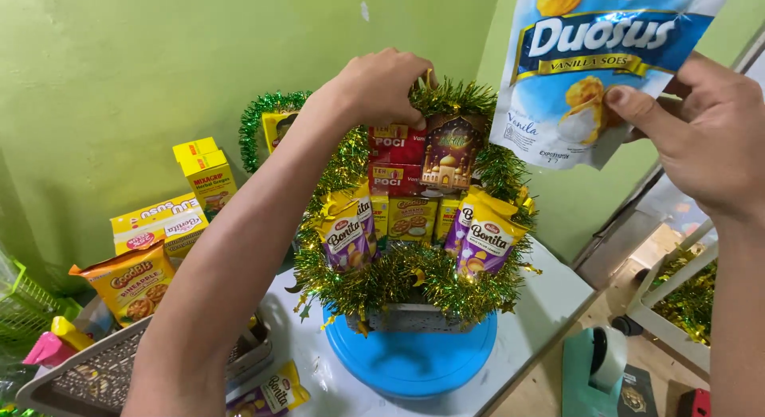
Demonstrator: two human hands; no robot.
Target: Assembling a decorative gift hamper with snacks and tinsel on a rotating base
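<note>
The left hand (382, 86) pinches the tinsel basket (414, 285) top, so the right hand (705, 134), gripping the blue snack bag (586, 74), should tuck it gently behind the red boxes (396, 158).

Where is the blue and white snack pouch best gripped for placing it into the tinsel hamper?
By its lower edge, from the right, as the right hand has it: thumb across the front, fingers behind. The snack pouch is flat and upright, so a side pinch keeps its face forward.

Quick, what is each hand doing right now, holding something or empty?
Left hand: closed, fingers pinching at the top of the tinsel-wrapped gift basket; what it grips is hidden.
Right hand: closed on a blue-and-white snack pouch, held up.
</note>
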